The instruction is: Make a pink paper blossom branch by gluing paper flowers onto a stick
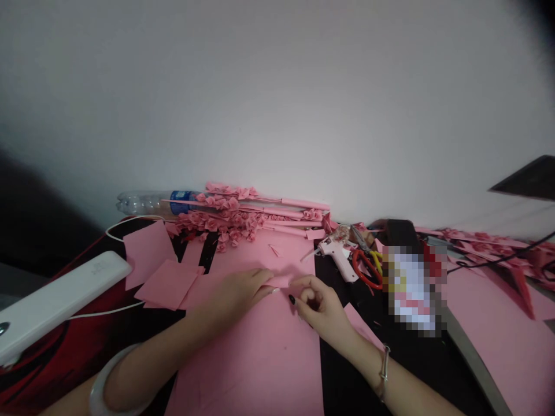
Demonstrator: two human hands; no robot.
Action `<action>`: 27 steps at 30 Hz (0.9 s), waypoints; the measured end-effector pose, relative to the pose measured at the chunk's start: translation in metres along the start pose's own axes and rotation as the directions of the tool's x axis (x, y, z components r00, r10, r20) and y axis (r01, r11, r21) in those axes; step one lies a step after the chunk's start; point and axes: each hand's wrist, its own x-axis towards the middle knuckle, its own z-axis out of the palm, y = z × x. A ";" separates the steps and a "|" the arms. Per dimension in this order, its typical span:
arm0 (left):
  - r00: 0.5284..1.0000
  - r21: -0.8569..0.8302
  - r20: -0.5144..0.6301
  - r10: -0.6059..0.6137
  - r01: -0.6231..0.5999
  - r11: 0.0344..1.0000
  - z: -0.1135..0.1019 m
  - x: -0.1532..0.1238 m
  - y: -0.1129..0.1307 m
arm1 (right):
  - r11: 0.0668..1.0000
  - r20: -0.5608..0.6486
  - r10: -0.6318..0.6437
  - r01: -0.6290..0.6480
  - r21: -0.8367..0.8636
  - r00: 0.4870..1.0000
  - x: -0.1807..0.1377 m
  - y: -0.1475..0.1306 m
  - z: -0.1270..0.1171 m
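Note:
Above a large pink paper sheet (260, 358), a small folded piece of pink paper (280, 282) sits between both hands. My left hand (249, 287) is closed, pinching the left part of this piece between fingers and thumb. My right hand (316, 303) is curled at its right end, the index fingertip touching the paper and the dark-nailed thumb just below. Part of the fold is hidden by my fingers. A tiny pink paper scrap (274, 250) lies on the sheet beyond my hands.
Square pink papers (169, 283) and a white lamp-like bar (65, 300) lie left. Paper roses (234, 222) and a plastic bottle (145, 202) line the wall. Right are a glue gun (340, 260), red-handled scissors (366, 268), pliers (362, 240) and a blurred-out patch (410, 294).

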 end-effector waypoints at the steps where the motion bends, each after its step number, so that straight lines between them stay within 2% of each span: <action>1: 1.000 0.000 0.002 0.000 0.000 1.000 0.001 0.000 -0.001 | 1.000 -0.005 -0.005 0.005 0.005 1.000 0.000 0.000 0.000; 11: 0.998 -0.051 0.011 0.062 -0.062 0.997 -0.001 0.001 -0.002 | 0.998 0.026 -0.039 0.040 -0.050 0.999 -0.001 -0.001 0.000; 15: 0.996 -0.065 -0.019 0.088 -0.089 0.994 0.000 0.003 -0.003 | 0.992 0.020 -0.104 0.105 -0.073 0.994 -0.004 -0.003 -0.001; 20: 0.982 -0.077 -0.054 0.180 -0.183 0.980 0.001 0.006 -0.009 | 0.977 -0.017 -0.189 0.187 -0.101 0.982 -0.009 -0.003 -0.003; 24: 0.973 -0.118 -0.041 0.225 -0.229 0.966 0.003 0.005 -0.013 | 0.959 -0.024 -0.266 0.261 -0.113 0.964 -0.013 -0.006 -0.003; 27: 0.973 -0.127 -0.010 0.231 -0.231 0.965 0.003 0.004 -0.014 | 0.933 0.025 -0.327 0.327 -0.151 0.945 -0.016 -0.008 -0.003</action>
